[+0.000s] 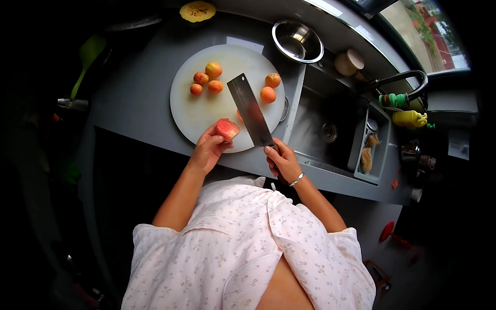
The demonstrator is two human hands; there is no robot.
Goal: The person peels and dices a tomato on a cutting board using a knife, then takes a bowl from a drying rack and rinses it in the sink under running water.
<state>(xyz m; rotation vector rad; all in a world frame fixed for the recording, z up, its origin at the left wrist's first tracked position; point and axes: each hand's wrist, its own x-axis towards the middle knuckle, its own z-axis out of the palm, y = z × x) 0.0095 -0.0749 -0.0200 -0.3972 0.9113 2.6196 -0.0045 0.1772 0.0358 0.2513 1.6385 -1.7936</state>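
Note:
My left hand [209, 147] pinches a cut red fruit piece [227, 129] above the near edge of a round white cutting board [201, 121]. Just right of it, my right hand [283, 161] is closed around the handle of a cleaver [250, 111], whose wide blade points up and away over the board. Several orange-red fruits [215, 87] lie together at the board's left part. Two more round fruits [267, 95] sit near its right edge. Part of another orange-red piece shows beside the blade, mostly hidden by it.
Right of the board is a sink [315, 113] with a black faucet [413, 77] and a grey caddy [381, 150]. A steel bowl [298, 41] stands behind it. Farther back lies a halved yellow melon [197, 11]; a green utensil [90, 51] is at the left.

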